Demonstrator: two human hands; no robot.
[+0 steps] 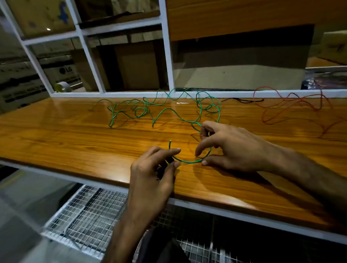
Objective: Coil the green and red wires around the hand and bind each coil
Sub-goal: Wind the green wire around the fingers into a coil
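Clearly little was done: across the wooden counter (pixel 70 135) the green wire (pixel 164 112) sprawled uncoiled mid-frame, the red wire (pixel 291 105) untouched at upper right, while the right hand (pixel 234 147) and left hand (pixel 150 177) pinched green's near end, nothing bound.

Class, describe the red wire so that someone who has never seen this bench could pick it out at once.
Start at the glossy wooden bench top and follow its far edge towards the right end. There the red wire lies in loose, uncoiled loops, untouched by either hand. Its colour and place set it apart from the green wire, which sprawls across the middle.
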